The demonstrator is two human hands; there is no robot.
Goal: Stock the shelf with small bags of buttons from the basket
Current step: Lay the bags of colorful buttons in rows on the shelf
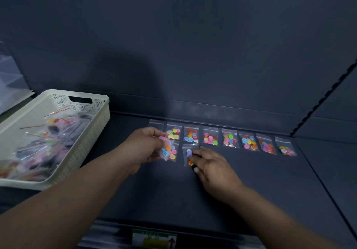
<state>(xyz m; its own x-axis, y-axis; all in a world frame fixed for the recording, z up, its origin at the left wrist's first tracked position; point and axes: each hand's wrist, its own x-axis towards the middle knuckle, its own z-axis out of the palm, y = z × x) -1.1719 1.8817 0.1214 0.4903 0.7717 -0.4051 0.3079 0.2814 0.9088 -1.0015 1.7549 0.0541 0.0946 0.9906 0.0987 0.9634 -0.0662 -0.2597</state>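
Left hand (143, 146) curled, pinching my stack of button bags (169, 152) over shelf (251, 181). Right hand (211, 164) flat, unclenched, pressing single bag (187, 153) down. Edge label (154, 239): red arrow, text unreadable.

Clear bags of coloured buttons (210, 137) flat in a row at back of dark shelf (251, 181); one bag (187, 153) lying in front of row; bunch of bags (169, 152) held up; cream basket (92, 132) on left, more inside

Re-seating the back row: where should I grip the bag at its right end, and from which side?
Probably pinch the far-right bag by its flat, empty top strip, coming from its right: it lies flat on the shelf, buttons bunched at the near end, and only that side has no neighbour.
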